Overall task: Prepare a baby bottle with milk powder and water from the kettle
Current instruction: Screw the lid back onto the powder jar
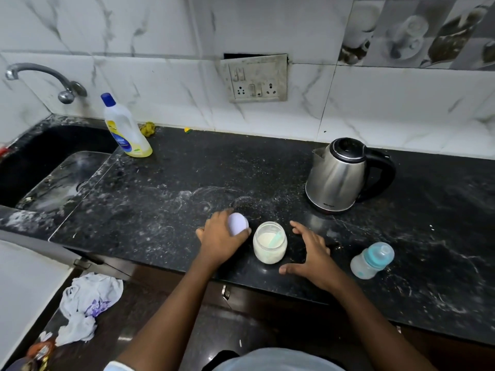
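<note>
A lidless glass jar of white milk powder (269,243) with a pale green scoop inside stands near the front of the black counter (166,199). Just left of the jar, my left hand (221,238) grips the jar's white lid (237,223). My right hand (312,251) hovers open to the right of the jar, fingers spread, touching nothing. The baby bottle (371,261), clear with a blue teat collar, stands further right. A steel kettle (338,176) with a black handle stands behind, lid shut.
A sink (51,172) with a tap (40,79) lies at the left. A dish-soap bottle (126,129) stands by the sink corner. A wall socket (257,81) is behind. A crumpled cloth (85,306) lies below the counter edge.
</note>
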### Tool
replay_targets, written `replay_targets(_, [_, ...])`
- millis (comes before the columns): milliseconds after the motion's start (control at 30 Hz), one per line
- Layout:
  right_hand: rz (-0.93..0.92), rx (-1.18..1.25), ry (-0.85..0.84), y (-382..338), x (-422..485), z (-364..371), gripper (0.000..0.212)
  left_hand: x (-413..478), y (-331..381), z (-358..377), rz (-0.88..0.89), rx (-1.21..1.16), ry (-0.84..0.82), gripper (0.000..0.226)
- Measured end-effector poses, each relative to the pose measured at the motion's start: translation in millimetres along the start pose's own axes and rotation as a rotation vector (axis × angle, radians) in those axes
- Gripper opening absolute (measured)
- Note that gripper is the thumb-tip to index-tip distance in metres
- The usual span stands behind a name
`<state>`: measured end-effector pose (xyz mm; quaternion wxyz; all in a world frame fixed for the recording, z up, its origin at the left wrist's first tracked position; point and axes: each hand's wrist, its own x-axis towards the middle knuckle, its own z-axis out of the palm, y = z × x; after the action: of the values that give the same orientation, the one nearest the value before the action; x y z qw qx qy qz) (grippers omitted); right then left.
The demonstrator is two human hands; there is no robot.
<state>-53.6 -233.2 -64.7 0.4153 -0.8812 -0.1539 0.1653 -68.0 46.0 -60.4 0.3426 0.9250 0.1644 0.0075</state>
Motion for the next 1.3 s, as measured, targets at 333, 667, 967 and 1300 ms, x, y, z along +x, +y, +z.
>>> replay_targets(333, [-0.256, 0.210, 0.186, -61, 13, -40, 0.102, 19, 110, -32, -0.015, -1.012, -0.466, 0.068])
replay_targets(667, [-0.322, 0.252, 0.220, -62, 26, -54, 0.085, 13, 121, -25, -0.027, -1.026, -0.573, 0.066])
replay_targets(967, [-0.180, -0.217, -0.085, -45, 27, -66, 0.089, 11, 27, -20, 0.011, -0.522, -0.334, 0.059])
replay_targets(1300, [-0.283, -0.538, -0.271, -71, 52, -22, 0.096, -23, 15, 31, 0.159, -0.627, -0.380, 0.082])
